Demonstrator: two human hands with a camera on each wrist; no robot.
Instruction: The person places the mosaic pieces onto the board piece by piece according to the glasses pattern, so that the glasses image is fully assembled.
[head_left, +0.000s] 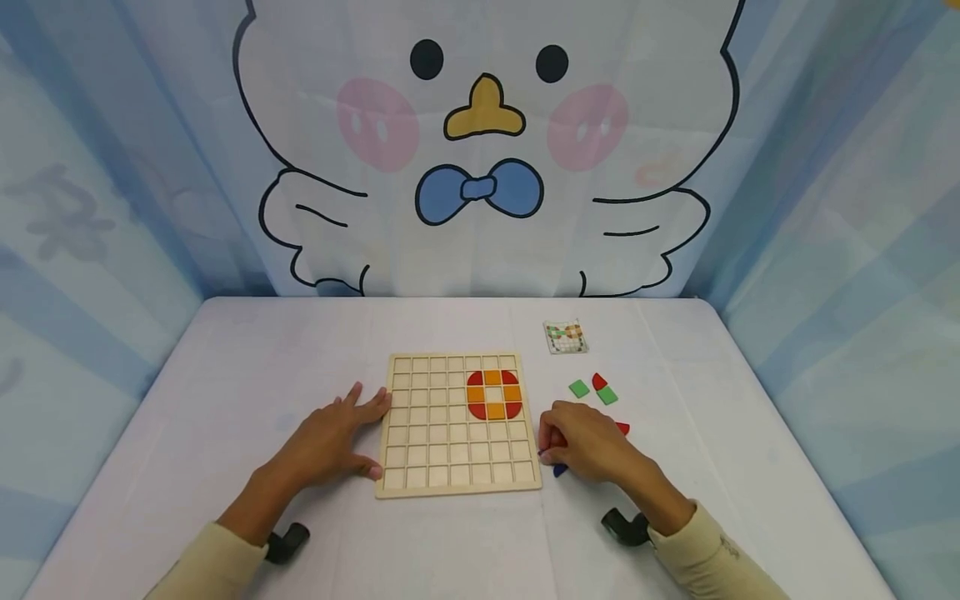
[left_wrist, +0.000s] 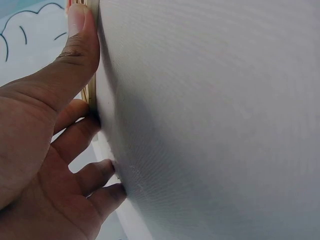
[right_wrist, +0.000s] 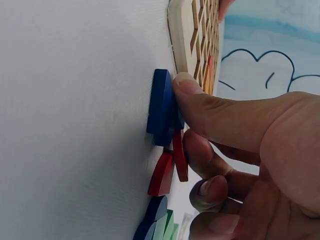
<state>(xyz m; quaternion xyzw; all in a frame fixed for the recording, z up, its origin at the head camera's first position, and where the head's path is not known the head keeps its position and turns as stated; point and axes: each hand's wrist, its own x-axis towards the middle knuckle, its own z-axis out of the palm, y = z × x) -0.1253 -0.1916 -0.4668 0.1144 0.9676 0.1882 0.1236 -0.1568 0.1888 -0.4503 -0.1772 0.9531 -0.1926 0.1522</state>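
Note:
A wooden grid board [head_left: 457,454] lies on the table. A ring of red quarter-round pieces [head_left: 476,411] and orange square pieces [head_left: 496,411] fills cells near its upper right. My left hand [head_left: 326,437] rests along the board's left edge, thumb and fingers spread; the left wrist view shows the thumb [left_wrist: 77,50] against that edge. Beside the board's lower right side, my right hand [head_left: 588,442] pinches a small blue piece [right_wrist: 178,117], mostly hidden by the thumb. Another blue piece [right_wrist: 159,102] sits next to it, and red pieces [right_wrist: 161,175] lie below the fingers.
Green pieces [head_left: 578,388] and a red piece [head_left: 599,381] lie on the table [head_left: 300,342] right of the board. Farther back is a small pattern card [head_left: 566,337]. A curtain with a cartoon figure [head_left: 480,250] hangs behind the table.

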